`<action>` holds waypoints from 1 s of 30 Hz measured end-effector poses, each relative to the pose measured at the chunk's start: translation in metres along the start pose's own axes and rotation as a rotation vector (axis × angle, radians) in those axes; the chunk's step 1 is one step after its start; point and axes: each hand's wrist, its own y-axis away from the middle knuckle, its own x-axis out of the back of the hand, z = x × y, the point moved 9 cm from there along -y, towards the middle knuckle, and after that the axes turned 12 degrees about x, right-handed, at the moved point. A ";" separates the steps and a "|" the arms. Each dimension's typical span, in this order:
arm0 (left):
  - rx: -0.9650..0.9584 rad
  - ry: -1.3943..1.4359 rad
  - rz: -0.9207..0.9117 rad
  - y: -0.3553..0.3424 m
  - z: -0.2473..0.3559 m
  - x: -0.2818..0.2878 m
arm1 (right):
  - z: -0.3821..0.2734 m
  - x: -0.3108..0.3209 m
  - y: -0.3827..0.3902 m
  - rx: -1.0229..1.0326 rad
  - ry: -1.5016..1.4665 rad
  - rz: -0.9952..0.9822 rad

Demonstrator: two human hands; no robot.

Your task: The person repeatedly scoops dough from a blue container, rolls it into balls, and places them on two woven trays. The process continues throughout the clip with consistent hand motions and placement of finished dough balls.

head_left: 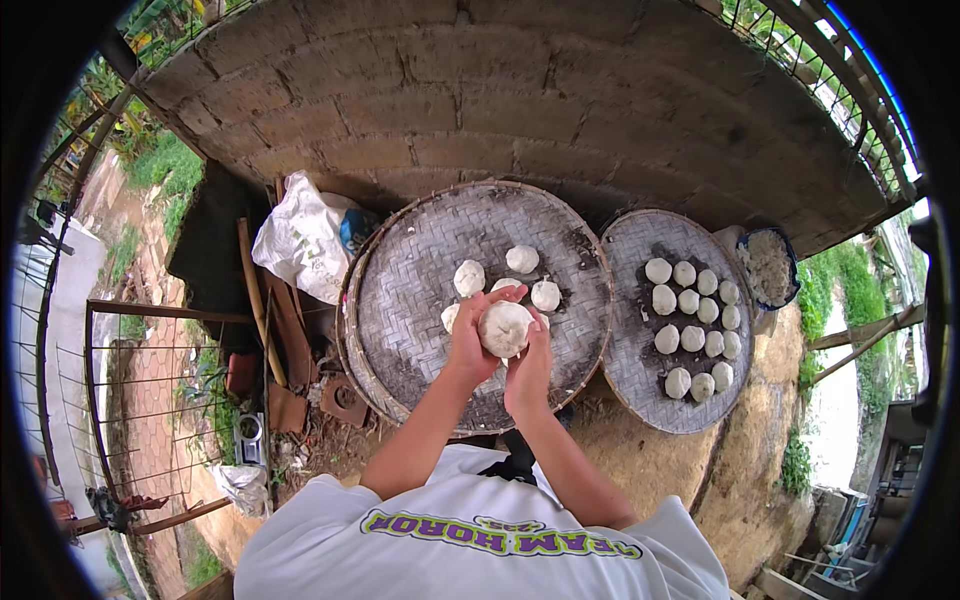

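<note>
Head view: A person in a white shirt [450, 545] cups a pale, dough-like ball [505, 329] between the left hand [466, 345] and the right hand [533, 372], both closed around it, over a large woven tray [410, 275] beside a block wall [470, 110]. The ball's top lies exposed between thumbs and fingers, its underside hidden. Uneven pressure from the two palms could flatten or split it, since its surface looks soft and faintly creased. A loosened grip could let it drop onto the smaller balls [522, 259] grouped on the weave just beyond the fingers, denting them. Those neighbours, some partly hidden by the hands, could also be nudged by a knuckle, or stick if another were set against them. Dark patches on the tray might soil a damp surface. To the right, a smaller tray [630, 245] carries rows of similar balls [689, 302], some nearly touching; a bump to its rim could roll them together.
</note>
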 end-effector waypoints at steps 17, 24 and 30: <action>0.077 -0.764 0.571 -0.180 0.108 0.174 | 0.175 0.006 -0.230 -0.241 0.141 0.081; 0.148 -0.911 0.580 -0.248 0.128 0.224 | 0.233 0.006 -0.290 -0.191 0.115 0.092; -0.279 -1.629 0.739 -0.262 0.147 0.209 | 0.218 0.016 -0.263 -0.460 0.152 0.061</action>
